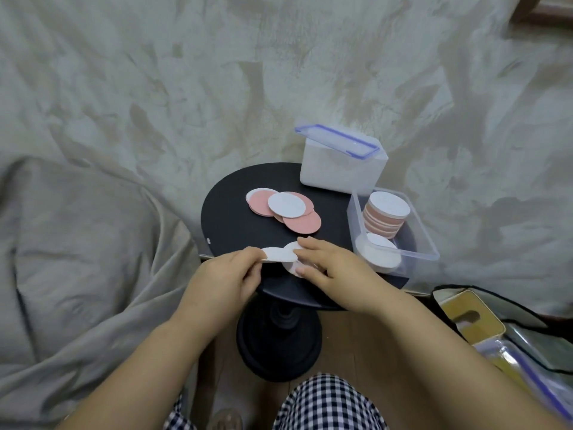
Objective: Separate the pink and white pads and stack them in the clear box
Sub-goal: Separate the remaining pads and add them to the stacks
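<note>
Two hands work over a black table (229, 231): the left hand (226, 277) pinches a white pad (274, 254), the right hand (328, 265) grips another pad (291, 268) beside the clear box (424, 243).

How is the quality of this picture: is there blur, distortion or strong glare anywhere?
Head view: the light is soft and even, without strong glare; the clear box shows only faint shine on its rim. The wide lens bends the edges, so the forearms look stretched. The left hand and right hand, holding the white pads, are slightly soft; the loose pads look sharper.
</note>
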The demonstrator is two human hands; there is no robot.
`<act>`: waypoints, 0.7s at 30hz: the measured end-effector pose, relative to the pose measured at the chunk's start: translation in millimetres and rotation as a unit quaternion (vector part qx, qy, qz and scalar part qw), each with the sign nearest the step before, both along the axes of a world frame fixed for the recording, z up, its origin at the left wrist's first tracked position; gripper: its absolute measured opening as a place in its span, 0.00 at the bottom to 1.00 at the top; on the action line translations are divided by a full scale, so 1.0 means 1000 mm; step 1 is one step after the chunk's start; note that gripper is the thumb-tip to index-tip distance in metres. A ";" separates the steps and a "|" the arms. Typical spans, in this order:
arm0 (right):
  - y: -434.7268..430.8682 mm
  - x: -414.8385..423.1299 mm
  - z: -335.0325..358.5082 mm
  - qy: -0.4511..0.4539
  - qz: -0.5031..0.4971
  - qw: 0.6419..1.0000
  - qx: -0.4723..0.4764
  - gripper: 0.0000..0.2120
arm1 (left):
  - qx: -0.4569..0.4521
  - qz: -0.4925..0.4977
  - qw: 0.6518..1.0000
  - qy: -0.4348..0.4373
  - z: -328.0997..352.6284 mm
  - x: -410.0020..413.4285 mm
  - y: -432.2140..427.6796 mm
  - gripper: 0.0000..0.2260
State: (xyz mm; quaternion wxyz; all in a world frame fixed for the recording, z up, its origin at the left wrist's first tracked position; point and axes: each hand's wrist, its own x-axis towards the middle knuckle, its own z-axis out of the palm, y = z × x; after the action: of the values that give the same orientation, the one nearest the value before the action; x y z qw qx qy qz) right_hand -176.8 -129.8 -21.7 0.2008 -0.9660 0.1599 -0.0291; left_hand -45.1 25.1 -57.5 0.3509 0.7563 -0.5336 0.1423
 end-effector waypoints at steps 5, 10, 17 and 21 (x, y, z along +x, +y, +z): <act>-0.002 -0.009 -0.007 -0.039 -0.013 0.999 0.021 0.24 | -0.101 0.073 0.971 0.204 0.009 -0.002 0.005 0.04; 0.000 -0.010 -0.007 -0.086 -0.010 0.996 0.020 0.16 | -0.140 0.070 0.934 0.320 0.015 -0.005 0.003 0.06; 0.007 -0.007 0.000 -0.209 -0.099 0.973 -0.015 0.09 | -0.163 0.071 0.906 0.385 0.016 -0.010 -0.002 0.10; 0.013 -0.001 0.008 -0.278 -0.149 0.946 0.071 0.08 | -0.185 0.011 0.835 0.518 0.018 -0.024 -0.011 0.07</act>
State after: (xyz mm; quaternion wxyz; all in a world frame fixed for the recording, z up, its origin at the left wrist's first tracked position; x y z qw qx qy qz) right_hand -178.2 -117.2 -14.0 0.2984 -0.8678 0.2418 -0.3152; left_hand -69.3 14.3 -39.9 0.7075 0.6463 -0.2293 -0.1707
